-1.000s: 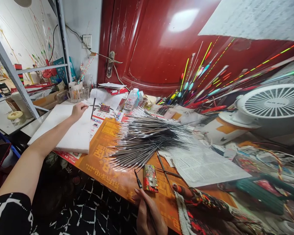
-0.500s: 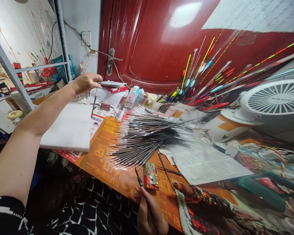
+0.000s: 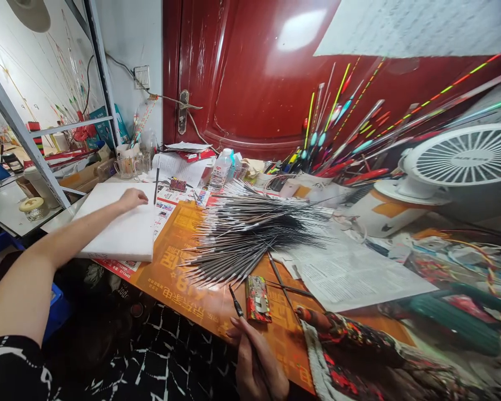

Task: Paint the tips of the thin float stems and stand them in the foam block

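My left hand (image 3: 132, 199) is over the white foam block (image 3: 119, 234). Its fingers are loosely bent and apart, with nothing visible in them. A thin dark stick (image 3: 156, 186) stands upright at the block's right edge, just beyond the fingertips. Near the front edge of the table my right hand (image 3: 261, 365) grips a slim dark paintbrush (image 3: 236, 303), its fine tip pointing up and away from me. Just right of the brush lies a small paint-smeared box (image 3: 258, 301). Behind it spreads a large pile of thin dark sticks with pale tips (image 3: 234, 239).
Newspaper sheets (image 3: 359, 278) lie right of the pile. A white fan (image 3: 463, 159) stands at the right, near a paint-stained cloth roll (image 3: 359, 340). A plastic bottle (image 3: 221, 170) and glass mugs (image 3: 141, 163) are at the back. A metal shelf frame (image 3: 25, 133) rises on the left.
My left hand has come down and left from above the stick, which now stands by itself. My right hand keeps the brush in nearly the same place. The view has shifted slightly.
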`<state>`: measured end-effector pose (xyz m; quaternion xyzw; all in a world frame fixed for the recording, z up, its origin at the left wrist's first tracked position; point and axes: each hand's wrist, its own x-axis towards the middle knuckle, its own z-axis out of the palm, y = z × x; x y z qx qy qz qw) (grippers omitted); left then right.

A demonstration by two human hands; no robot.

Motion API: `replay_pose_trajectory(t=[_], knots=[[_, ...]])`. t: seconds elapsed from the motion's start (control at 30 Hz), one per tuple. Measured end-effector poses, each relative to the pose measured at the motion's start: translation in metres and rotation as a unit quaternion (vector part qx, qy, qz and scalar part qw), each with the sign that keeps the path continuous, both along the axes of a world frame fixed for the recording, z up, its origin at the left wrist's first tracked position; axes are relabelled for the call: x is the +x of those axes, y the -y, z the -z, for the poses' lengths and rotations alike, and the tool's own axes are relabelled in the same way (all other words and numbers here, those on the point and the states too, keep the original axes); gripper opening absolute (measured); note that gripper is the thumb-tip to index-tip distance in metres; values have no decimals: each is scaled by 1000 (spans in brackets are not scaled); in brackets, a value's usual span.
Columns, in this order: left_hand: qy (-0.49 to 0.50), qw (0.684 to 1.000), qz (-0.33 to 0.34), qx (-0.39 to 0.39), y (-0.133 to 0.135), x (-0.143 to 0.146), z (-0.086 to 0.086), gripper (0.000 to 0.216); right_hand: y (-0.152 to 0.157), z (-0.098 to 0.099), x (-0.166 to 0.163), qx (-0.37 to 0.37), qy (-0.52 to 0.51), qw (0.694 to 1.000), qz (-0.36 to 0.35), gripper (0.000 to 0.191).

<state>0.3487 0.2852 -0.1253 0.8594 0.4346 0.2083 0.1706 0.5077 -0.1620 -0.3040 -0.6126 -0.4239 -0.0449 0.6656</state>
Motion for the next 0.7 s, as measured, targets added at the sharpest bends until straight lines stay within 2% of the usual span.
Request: replay_pose_trajectory(t=[0.07, 0.17, 0.27, 0.4, 0.5, 0.57, 0.63, 0.7], knots=[[1, 1000, -3, -15, 8, 1, 32, 5, 1, -1, 0, -6, 15, 1000, 8, 25], [27, 999, -17, -12, 12, 7, 59, 2, 1, -8, 0, -3, 40, 999, 20, 24], [59, 998, -23, -3, 10, 12, 67, 5, 0, -14, -1, -1, 51, 998, 24, 22], [115, 993, 2, 16, 13, 11, 68, 12, -2, -18, -3, -10, 45, 998, 35, 21], [141, 989, 46, 9, 21, 3, 61, 20, -1, -16, -2, -15, 35, 999, 36, 22], [149, 985, 85, -5, 22, -7, 46, 25, -1, -13, -1, -17, 33, 999, 22, 22], [156, 978, 139, 19, 17, -22, 21, 30, -1, -12, 0, -17, 37, 999, 11, 22], [144, 964, 192, 111, 7, -38, -13, 31, 0, -13, 0, -15, 41, 999, 16, 22]])
